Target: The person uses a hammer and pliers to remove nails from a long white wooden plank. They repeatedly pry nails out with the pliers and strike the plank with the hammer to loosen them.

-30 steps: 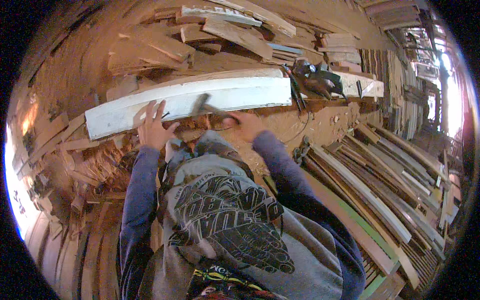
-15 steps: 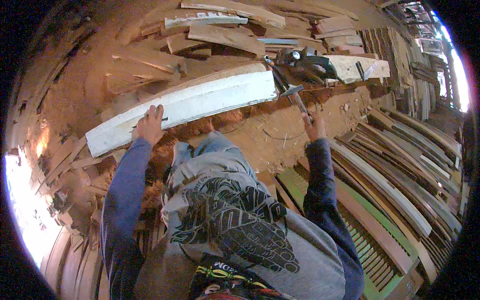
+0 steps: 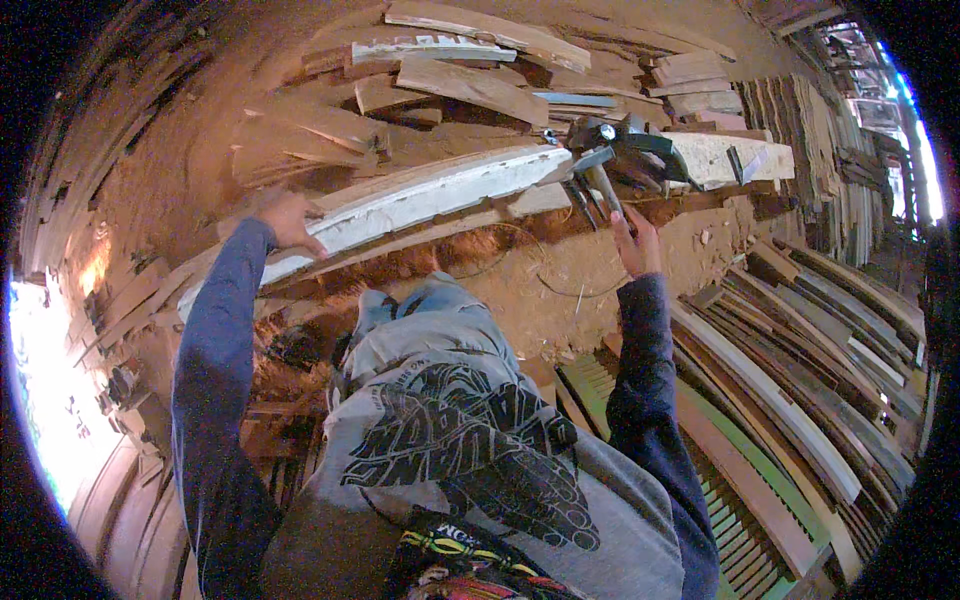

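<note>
My left hand [image 3: 288,222] grips a long white-painted board [image 3: 430,203] near its left end, thumb on the near side and fingers over the far edge. The board is tipped, so only a narrow band of its white face shows. In my right hand [image 3: 637,243] is a hammer [image 3: 602,185], held by the handle, its head up beside the board's right end. Just beyond the hammer head sits a dark power tool [image 3: 640,146], its kind not clear. Thin metal tools [image 3: 582,205] lie below the hammer head, partly hidden.
Behind the board lie several offcuts [image 3: 470,88] on brown ground. A pale plank [image 3: 735,160] extends to the right of the power tool. Long boards [image 3: 780,380] and a green slatted panel [image 3: 745,440] are stacked at the lower right. A thin cord [image 3: 545,275] curls across the ground.
The white board has tipped, and less of its white face shows. My left hand has shifted up to its far edge. The hammer in my right hand has risen, its head now upright.
</note>
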The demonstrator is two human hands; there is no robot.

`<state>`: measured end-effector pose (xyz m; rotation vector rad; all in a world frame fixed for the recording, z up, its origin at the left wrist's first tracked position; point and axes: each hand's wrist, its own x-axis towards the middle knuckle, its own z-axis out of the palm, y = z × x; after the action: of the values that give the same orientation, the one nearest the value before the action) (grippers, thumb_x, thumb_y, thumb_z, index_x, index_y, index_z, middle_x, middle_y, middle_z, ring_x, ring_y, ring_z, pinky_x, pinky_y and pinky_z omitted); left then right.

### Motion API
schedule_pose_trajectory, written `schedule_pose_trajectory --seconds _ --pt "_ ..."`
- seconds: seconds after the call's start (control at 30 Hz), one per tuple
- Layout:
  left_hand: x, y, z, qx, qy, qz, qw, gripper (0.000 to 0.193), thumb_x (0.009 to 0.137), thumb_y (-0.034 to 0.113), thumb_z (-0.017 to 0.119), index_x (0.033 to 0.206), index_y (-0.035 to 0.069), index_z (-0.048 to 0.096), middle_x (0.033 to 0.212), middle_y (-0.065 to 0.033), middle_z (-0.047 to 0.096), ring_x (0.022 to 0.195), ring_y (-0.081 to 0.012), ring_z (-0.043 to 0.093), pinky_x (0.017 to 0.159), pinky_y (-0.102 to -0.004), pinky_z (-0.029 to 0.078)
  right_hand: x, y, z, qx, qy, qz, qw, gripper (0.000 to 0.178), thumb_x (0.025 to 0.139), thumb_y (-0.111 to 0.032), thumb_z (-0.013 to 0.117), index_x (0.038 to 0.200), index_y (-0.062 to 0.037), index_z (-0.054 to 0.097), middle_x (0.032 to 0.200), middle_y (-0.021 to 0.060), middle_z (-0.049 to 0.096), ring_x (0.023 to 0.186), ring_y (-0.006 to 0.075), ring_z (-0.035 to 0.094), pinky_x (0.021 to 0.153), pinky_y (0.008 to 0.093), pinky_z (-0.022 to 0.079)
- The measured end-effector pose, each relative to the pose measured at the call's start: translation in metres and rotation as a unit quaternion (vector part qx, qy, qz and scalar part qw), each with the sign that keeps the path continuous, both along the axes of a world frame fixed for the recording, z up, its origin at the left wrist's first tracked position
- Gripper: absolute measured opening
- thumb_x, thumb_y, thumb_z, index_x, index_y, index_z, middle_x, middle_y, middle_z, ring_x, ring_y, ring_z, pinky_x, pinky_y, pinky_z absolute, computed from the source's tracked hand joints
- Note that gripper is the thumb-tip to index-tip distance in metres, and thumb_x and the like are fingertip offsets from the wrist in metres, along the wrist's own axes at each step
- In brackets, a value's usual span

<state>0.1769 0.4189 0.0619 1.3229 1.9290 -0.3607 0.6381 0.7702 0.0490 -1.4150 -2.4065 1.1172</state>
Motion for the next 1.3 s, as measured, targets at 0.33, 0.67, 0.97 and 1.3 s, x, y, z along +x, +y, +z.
schedule_pose_trajectory --seconds 0.33,0.67,0.97,1.3 --pt "0.03 -0.03 0.01 0.12 0.165 0.037 0.978 0.068 0.065 0.046 0.083 0.121 0.012 0.064 0.103 -0.016 0.071 0.101 -0.036 0.065 0.089 -0.048 0.05 -0.055 0.041 0.002 0.073 -0.074 0.133 0.986 0.051 0.094 -0.046 0.06 0.123 -0.0049 0.064 0.105 0.0242 0.069 0.1 0.0348 0.068 0.088 0.0402 0.051" --pt "0.026 -0.063 -0.009 0.094 0.137 0.106 0.98 0.078 0.068 0.043 0.082 0.133 0.011 0.054 0.131 -0.0128 0.059 0.112 -0.0343 0.061 0.095 -0.0468 0.048 -0.06 0.043 0.021 0.051 -0.121 0.198 0.971 0.039 0.092 -0.032 0.065 0.118 -0.0035 0.066 0.104 0.0208 0.07 0.101 0.0345 0.068 0.089 0.0389 0.051" --pt "0.069 -0.135 0.009 0.363 0.219 0.362 0.83 0.06 0.077 0.044 0.078 0.124 0.011 0.062 0.121 -0.0125 0.062 0.107 -0.0334 0.061 0.094 -0.0478 0.046 -0.174 -0.065 0.024 0.039 -0.136 0.382 0.913 0.053 0.094 -0.05 0.053 0.127 -0.0088 0.062 0.119 0.0216 0.065 0.113 0.0412 0.061 0.098 0.0457 0.047" --pt "0.276 -0.37 -0.193 0.203 0.093 0.801 0.555 0.06 0.09 0.051 0.06 0.113 -0.004 0.065 0.103 -0.0259 0.069 0.101 -0.041 0.065 0.09 -0.0461 0.049 -0.338 -0.256 0.061 0.019 -0.131 0.54 0.831 0.05 0.095 -0.048 0.055 0.124 -0.0081 0.064 0.114 0.0228 0.066 0.105 0.0412 0.064 0.093 0.0472 0.05"
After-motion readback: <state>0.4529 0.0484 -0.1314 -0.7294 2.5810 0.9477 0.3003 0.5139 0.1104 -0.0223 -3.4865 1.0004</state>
